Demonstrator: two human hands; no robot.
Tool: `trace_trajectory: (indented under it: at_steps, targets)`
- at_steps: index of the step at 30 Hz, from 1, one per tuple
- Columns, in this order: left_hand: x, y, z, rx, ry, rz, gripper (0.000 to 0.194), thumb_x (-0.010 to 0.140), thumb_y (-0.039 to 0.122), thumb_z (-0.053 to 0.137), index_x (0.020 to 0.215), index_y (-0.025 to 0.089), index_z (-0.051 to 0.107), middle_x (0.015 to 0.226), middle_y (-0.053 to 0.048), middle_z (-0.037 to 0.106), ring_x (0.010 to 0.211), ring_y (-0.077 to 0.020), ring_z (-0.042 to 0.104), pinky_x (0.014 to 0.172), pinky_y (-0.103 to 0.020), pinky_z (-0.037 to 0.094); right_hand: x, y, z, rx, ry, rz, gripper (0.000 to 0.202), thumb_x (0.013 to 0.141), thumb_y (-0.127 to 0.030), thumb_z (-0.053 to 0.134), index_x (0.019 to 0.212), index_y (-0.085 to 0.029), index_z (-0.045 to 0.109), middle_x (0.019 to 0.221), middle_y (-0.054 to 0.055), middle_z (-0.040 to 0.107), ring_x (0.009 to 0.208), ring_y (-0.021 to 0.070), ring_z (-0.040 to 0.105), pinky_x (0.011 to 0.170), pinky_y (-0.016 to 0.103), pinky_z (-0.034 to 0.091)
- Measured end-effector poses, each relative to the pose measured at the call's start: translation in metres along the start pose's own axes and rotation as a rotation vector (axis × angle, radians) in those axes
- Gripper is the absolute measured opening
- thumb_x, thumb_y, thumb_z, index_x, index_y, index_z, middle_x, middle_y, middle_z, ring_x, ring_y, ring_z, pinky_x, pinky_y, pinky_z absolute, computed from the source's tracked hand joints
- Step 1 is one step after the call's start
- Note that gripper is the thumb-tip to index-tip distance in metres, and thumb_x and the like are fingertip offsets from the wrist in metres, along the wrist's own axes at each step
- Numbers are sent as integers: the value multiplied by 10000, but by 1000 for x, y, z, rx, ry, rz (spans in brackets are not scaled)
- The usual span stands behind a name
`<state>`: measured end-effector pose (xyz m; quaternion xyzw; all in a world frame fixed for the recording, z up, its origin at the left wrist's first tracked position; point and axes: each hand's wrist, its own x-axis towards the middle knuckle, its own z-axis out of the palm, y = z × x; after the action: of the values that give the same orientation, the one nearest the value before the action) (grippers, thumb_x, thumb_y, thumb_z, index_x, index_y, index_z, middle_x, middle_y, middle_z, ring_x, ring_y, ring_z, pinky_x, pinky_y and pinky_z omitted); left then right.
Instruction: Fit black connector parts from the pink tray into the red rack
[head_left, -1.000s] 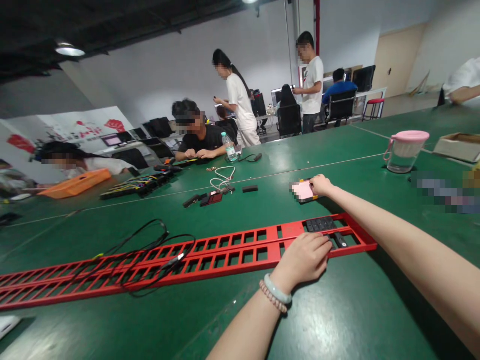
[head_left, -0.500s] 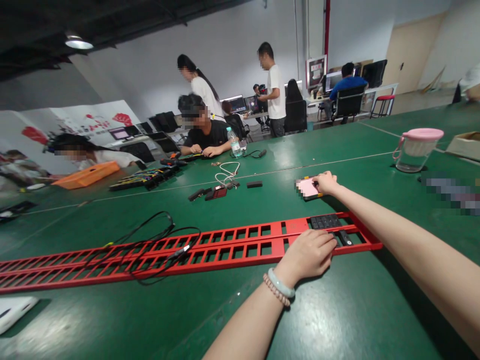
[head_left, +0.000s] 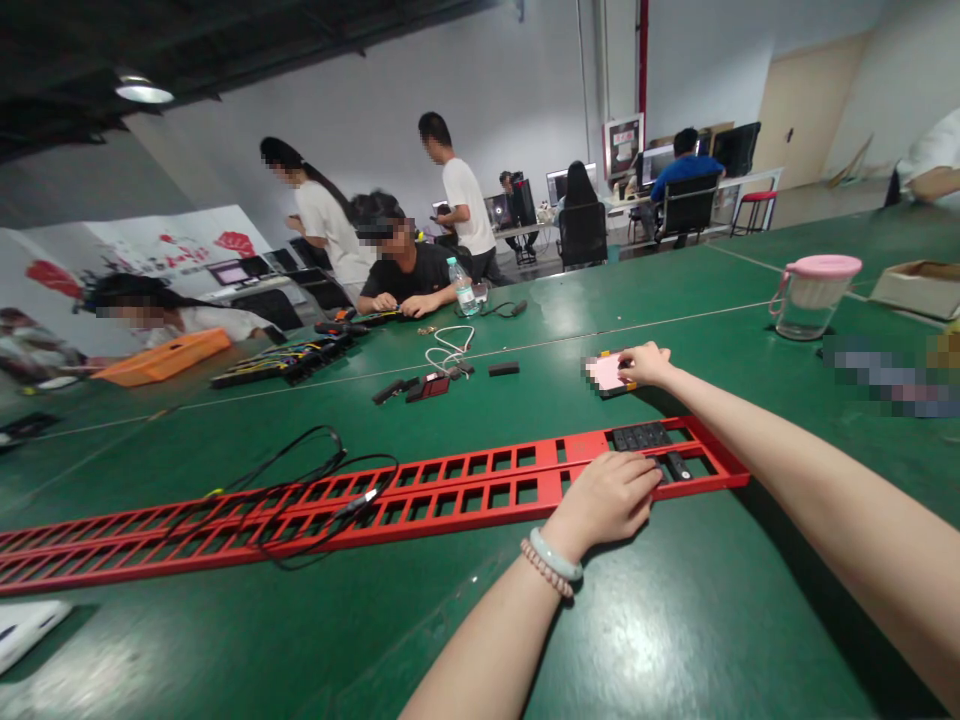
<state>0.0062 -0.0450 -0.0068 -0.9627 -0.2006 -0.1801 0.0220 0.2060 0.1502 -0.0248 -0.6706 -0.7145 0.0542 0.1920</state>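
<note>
left hand (head_left: 606, 502) laid on red frame (head_left: 585, 446) near right edge | right hand (head_left: 646, 366) placed on pink pad (head_left: 609, 372) | neither grip can be told

Left hand (head_left: 606, 500): bent over the red rack (head_left: 583, 446) near its right end
Right hand (head_left: 649, 364): touching a pink-topped pack (head_left: 610, 372) on the green table (head_left: 300, 640), beyond the rack
Black pieces (head_left: 640, 437): set in slots at the rack's right end
Black cable (head_left: 358, 505): looped across the rack's left part
</note>
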Motion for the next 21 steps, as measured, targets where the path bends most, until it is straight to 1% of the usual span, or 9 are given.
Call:
trace_trajectory:
  at_steps: [4, 6, 8, 10, 12, 14, 16, 18, 21]
  targets:
    - [2, 0, -2, -27, 7, 19, 298, 871, 197, 410, 1136, 142, 534, 1158, -94, 568, 1085, -207, 509, 929, -355, 408, -11, 0, -23, 88, 172, -29, 418, 795, -369, 488, 1163, -188, 572, 1109, 115, 557, 1028, 241, 502, 854, 386, 410]
    - [3, -1, -3, -24, 4, 14, 302, 865, 192, 420, 1141, 143, 531, 1156, -99, 567, 1085, -211, 508, 921, -363, 416, -23, 1, -40, 226, 278, -94, 434, 791, -363, 509, 1161, -148, 578, 1079, 122, 549, 965, 215, 541, 833, 338, 447]
    - [4, -1, -3, -22, 3, 10, 306, 857, 186, 432, 1145, 141, 526, 1155, -101, 569, 1087, -207, 507, 923, -362, 417, -43, 2, -58, 400, 354, -176, 430, 773, -371, 543, 1126, -134, 607, 1035, 118, 548, 870, 198, 575, 777, 322, 487]
    - [4, -1, -4, -21, 1, 7, 311, 848, 177, 442, 1146, 142, 523, 1159, -97, 568, 1093, -202, 504, 930, -362, 415, -69, 4, -75, 484, 350, -239, 411, 783, -386, 532, 1117, -162, 616, 1012, 101, 550, 834, 191, 581, 736, 325, 506]
    - [5, -1, -4, -22, -5, 2, 314, 839, 172, 450, 1144, 144, 521, 1164, -93, 566, 1101, -197, 499, 940, -362, 412, -99, 6, -86, 463, 293, -300, 396, 792, -378, 524, 1128, -187, 612, 1007, 85, 558, 869, 194, 571, 754, 327, 500]
    - [6, -1, -5, -22, -12, -7, 313, 835, 171, 456, 1141, 141, 519, 1171, -92, 561, 1112, -195, 494, 953, -363, 406, -126, 8, -88, 466, 236, -340, 404, 784, -372, 541, 1145, -200, 598, 988, 77, 567, 862, 191, 570, 746, 328, 502]
    - [6, 0, -6, -20, -18, -19, 310, 836, 168, 454, 1138, 141, 518, 1183, -94, 554, 1127, -194, 485, 966, -368, 398, -147, 10, -79, 538, 197, -365, 482, 758, -361, 583, 1215, -217, 531, 972, 63, 571, 823, 177, 579, 743, 336, 508]
    - [7, 0, -7, -20, -28, -27, 308, 838, 162, 449, 1139, 146, 515, 1197, -94, 545, 1149, -190, 473, 982, -370, 389, -161, 11, -66, 595, 185, -375, 514, 726, -348, 629, 1210, -222, 510, 990, 61, 574, 826, 177, 587, 755, 348, 512]
    - [8, -1, -7, -19, -32, -27, 323, 834, 159, 449, 1153, 140, 501, 1236, -102, 520, 1187, -197, 443, 998, -379, 381, -170, 11, -47, 648, 143, -394, 464, 685, -358, 677, 1096, -194, 538, 959, 64, 593, 835, 186, 597, 745, 351, 522]
